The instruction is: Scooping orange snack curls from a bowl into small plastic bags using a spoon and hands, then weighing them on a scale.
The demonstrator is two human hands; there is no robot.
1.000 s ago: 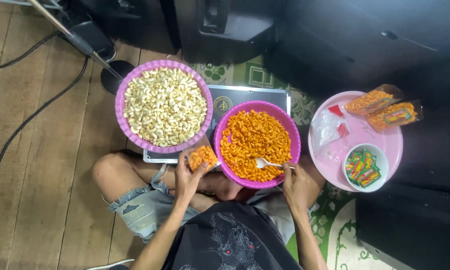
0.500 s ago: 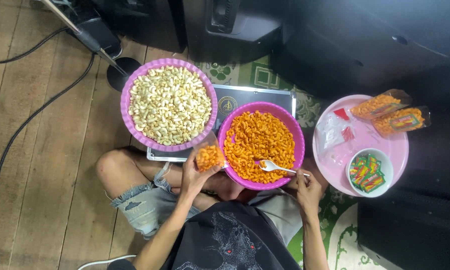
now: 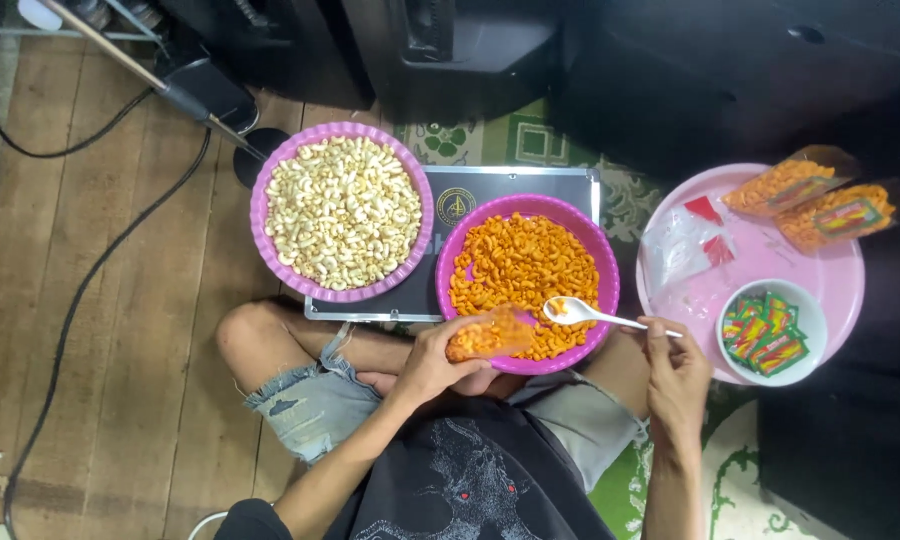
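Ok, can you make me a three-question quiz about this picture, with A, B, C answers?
1. Where is the bowl of pale cashews?
A. on the pink tray
B. beside the bowl of orange cashews
C. on the person's lap

2. What colour is the spoon?
A. white
B. green
C. black

3. What is the left hand doing?
A. resting empty
B. gripping a cable
C. holding a small bag of orange cashews

Answers: 1 B, the two purple bowls sit side by side. 2 A, the spoon in the right hand is white. 3 C, its fingers wrap the bag at the bowl's edge.
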